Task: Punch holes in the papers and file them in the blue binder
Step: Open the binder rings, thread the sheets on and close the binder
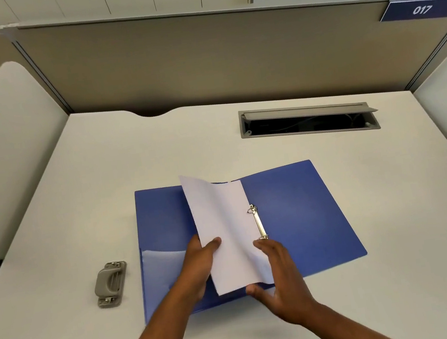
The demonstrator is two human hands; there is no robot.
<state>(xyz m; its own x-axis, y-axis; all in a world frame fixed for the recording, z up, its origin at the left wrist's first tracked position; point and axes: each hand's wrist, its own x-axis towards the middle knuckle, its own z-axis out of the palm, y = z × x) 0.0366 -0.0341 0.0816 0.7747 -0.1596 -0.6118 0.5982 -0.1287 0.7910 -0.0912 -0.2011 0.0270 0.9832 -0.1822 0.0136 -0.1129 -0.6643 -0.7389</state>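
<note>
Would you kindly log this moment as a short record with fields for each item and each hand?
binder: blue binder lies open on the desk
papers: white papers at the metal rings, left edge lifted
left hand: left hand grips the papers' left edge
right hand: right hand rests on the papers' lower right, fingers straight
hole punch: grey hole punch left of the binder, untouched

The blue binder (296, 216) lies open mid-desk. Left of the binder, only the grey hole punch (111, 284) interrupts bare desk (101, 173). Behind the binder runs open surface up to the cable slot (308, 121) and partition wall (199, 56). Right of the binder the desktop is free. Over its spine, raised papers (222, 227) and 2 rings (257, 222) block passage.
</note>
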